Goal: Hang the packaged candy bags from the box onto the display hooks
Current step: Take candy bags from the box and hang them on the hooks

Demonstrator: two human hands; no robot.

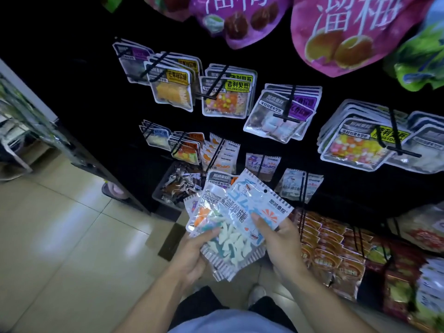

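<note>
- Gripping a fanned stack of candy bags [204, 212] from beneath, the left hand [192, 251] has its thumb pressed on top; the loose fan could slide apart and drop to the floor [72, 236].
- The right hand [278, 239] pinches the top shark-print bag [249, 207] by its edge.
- Beyond it, the matching hook [304, 186] is thin; the bag's small hole [265, 191] might miss it.

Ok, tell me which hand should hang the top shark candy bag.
Probably right: the right hand pinches the top shark bag nearer the shark-bag hook; the left hand holds the stack.
</note>
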